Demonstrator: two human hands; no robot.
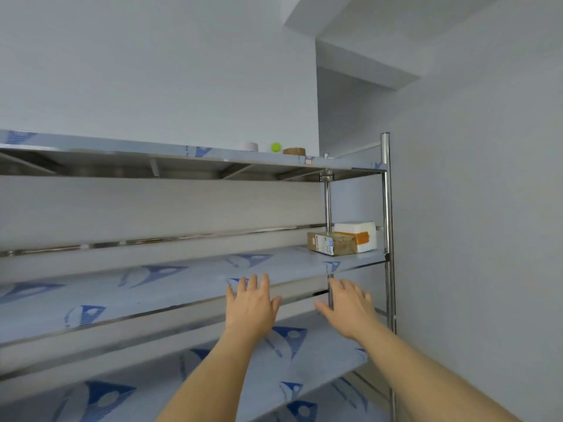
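From my remote seat I see both palms facing away from me, fingers straight and spread, holding nothing. The left hand (253,303) is raised before the front edge of the middle shelf (152,287), its fingertips overlapping the blue-printed film; I cannot tell whether they touch it. The right hand (348,306) hovers just beside it, a little lower, in front of a thin steel post (327,205).

The cardboard parcel (332,243) lies flat on that same shelf, above and slightly left of the right hand, well beyond its fingertips. Its long axis runs along the shelf, left to right, with the white label on the side facing me, near the left end. Its right end sits against a white foam box (361,236) with an orange tape patch.

Higher above both hands, the top shelf (152,150) carries a white tape roll (248,146), a green ball (276,147) and a brown tape roll (294,151). Below the wrists runs a lower shelf (304,354).
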